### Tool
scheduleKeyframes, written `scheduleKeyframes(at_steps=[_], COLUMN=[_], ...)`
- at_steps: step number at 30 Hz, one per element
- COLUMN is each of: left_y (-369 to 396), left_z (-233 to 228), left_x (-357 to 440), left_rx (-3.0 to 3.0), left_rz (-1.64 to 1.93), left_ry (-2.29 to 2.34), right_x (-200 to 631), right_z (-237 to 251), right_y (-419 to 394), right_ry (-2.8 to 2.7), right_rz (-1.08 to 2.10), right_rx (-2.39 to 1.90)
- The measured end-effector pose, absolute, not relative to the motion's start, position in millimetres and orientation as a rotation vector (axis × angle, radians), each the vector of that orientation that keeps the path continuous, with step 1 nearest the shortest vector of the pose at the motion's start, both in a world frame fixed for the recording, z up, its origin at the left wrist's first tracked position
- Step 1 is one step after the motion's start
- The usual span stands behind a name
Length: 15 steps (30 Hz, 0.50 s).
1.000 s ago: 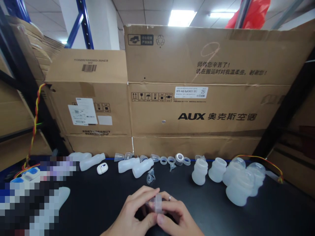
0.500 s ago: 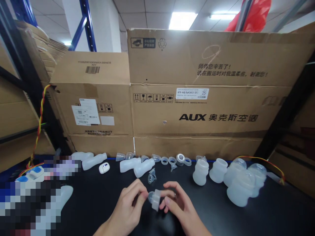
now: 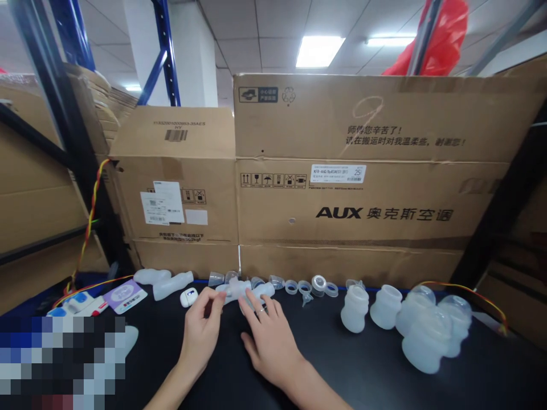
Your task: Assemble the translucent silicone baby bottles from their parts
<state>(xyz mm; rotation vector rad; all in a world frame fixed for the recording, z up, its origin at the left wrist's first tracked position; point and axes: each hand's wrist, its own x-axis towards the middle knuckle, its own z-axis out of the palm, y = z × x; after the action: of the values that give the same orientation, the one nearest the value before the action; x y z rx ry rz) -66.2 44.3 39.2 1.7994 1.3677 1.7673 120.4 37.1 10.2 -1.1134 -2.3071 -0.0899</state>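
My left hand [image 3: 204, 323] is closed, thumb and fingertips pinching a translucent bottle collar with a nipple [image 3: 233, 287]. It is held up in front of two slim frosted bottles lying at the back, the left bottle [image 3: 244, 286] and the right bottle [image 3: 265, 289]. My right hand [image 3: 270, 336], with a ring on one finger, reaches forward just beside the collar. Its fingers are stretched out and apart, their tips in front of the right bottle. What lies under those fingertips is hidden.
Clear caps [image 3: 216, 278], collar rings [image 3: 291, 287] and a small nipple [image 3: 306, 299] line the cardboard [image 3: 342, 228] at the back. Squat frosted bottles [image 3: 386, 307] stand at right. At left are a white earphone case [image 3: 188, 296], more slim bottles [image 3: 173, 286] and a purple card [image 3: 125, 296].
Both hands have moved forward and left from the near table, the collar going with the left hand. The right hand's fingers have stretched out. The loose nipple before the bottles is now hidden.
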Motion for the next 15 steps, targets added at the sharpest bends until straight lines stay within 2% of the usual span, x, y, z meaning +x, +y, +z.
scheduleKeyframes(at_steps=[7, 15], left_y=[53.8, 45.1], left_z=[33.3, 31.0], left_x=[-71.6, -56.7], left_rx=[1.796, 1.790], left_rz=[1.795, 1.624], left_ry=[1.324, 1.154], right_x=[127.1, 162.0], right_z=[14.5, 11.0], right_y=[24.1, -4.2], right_ry=[-2.307, -2.189], right_rz=[-0.110, -0.170], right_rx=[-1.125, -1.102])
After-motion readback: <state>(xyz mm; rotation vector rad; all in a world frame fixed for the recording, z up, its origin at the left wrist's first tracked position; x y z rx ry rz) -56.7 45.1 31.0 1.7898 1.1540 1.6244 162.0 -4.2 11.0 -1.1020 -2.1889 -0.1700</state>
